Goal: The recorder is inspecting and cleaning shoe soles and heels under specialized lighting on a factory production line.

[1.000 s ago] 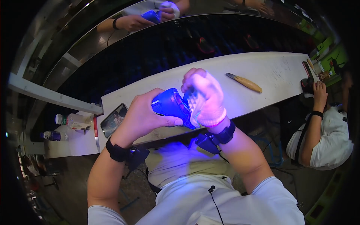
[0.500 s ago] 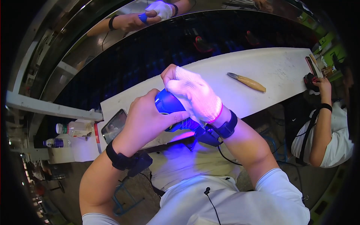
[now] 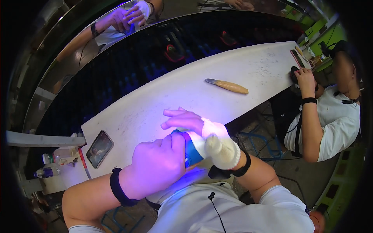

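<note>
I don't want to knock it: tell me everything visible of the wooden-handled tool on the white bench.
The wooden-handled tool lies flat on the white bench, touching nothing else. Its tan, wood-looking handle points right, angled slightly toward the person; a short dark-grey tip tapers leftward. Whether the tip is blade or bristles is unclear.

Before me a long white worktop stretches toward my right, a curving black band along its far edge and violet-blue light over its near part. A pale beam juts in at my left; rightward, a blue tubular frame stands on dim grey floor.
</note>
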`<state>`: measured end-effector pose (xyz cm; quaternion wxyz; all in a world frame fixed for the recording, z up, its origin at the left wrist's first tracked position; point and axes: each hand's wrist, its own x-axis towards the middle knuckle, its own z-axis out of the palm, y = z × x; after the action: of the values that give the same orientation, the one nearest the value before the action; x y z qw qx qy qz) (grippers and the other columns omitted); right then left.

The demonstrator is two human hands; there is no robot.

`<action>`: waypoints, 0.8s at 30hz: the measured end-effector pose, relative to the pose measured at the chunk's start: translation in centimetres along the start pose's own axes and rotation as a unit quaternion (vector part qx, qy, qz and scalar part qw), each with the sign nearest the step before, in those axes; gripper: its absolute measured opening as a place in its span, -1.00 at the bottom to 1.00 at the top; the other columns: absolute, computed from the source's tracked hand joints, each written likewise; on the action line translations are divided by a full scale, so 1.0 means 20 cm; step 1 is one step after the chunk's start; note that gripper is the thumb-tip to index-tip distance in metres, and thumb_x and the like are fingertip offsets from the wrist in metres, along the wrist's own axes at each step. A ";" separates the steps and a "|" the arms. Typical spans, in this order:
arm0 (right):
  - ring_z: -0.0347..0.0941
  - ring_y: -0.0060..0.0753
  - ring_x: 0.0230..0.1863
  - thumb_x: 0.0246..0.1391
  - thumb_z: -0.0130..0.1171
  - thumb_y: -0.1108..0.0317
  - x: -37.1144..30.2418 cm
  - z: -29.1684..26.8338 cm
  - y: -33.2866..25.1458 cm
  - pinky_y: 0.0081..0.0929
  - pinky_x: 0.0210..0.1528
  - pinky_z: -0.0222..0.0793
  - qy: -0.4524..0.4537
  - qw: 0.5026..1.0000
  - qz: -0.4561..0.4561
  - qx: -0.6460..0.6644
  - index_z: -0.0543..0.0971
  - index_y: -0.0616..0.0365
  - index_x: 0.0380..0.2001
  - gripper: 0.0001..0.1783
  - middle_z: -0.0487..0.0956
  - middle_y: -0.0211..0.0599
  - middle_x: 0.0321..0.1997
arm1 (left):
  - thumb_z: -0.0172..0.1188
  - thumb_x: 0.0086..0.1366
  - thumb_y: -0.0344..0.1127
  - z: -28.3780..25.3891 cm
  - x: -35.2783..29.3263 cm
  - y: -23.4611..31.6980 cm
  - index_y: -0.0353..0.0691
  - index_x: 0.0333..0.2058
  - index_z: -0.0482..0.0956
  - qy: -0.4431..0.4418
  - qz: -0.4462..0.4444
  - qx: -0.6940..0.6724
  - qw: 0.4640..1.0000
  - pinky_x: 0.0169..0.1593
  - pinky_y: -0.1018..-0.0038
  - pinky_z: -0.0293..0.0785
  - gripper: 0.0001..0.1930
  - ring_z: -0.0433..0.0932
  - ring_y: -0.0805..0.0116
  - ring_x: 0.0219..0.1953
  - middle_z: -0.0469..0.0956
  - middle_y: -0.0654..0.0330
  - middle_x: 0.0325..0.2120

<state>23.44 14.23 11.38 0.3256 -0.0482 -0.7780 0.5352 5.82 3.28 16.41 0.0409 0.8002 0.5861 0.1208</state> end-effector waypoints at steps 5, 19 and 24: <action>0.25 0.27 0.54 0.32 0.17 -0.13 -0.14 0.14 -0.08 0.11 0.56 0.10 -0.015 0.996 -0.042 -0.081 0.31 0.33 0.43 -0.13 0.39 0.19 0.47 | 0.55 0.04 -0.08 -0.15 -0.12 -0.12 -0.22 -0.01 0.58 0.017 0.114 0.011 0.993 -0.37 0.33 0.64 -0.42 0.69 0.23 -0.25 0.63 0.06 -0.24; 0.64 0.09 -0.20 -0.16 0.48 0.52 0.28 -0.13 -0.03 -0.10 -0.18 0.61 0.036 0.864 -0.319 -0.388 0.36 0.11 0.36 -0.07 0.61 -0.05 -0.09 | 0.59 0.04 -0.43 0.08 -0.65 -0.05 -0.17 0.52 -0.15 0.316 -0.121 -0.414 0.845 0.31 0.12 0.50 0.22 0.29 -0.07 0.44 0.03 -0.19 0.48; 0.65 0.14 -0.04 0.17 0.44 0.27 1.10 -0.71 -0.60 -0.17 0.13 0.58 0.354 0.562 -0.371 -0.650 0.58 0.22 0.18 -0.46 0.67 0.03 -0.04 | 0.46 0.18 -0.52 0.13 -0.65 -0.05 -0.22 0.51 -0.14 0.269 -0.219 -0.453 0.821 0.20 0.18 0.57 0.09 0.50 0.06 0.24 0.28 -0.16 0.34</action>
<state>17.39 29.94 34.83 0.6251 -0.1393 -0.6875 -0.3424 1.86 -8.49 11.86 0.2653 0.4779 0.6126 0.5709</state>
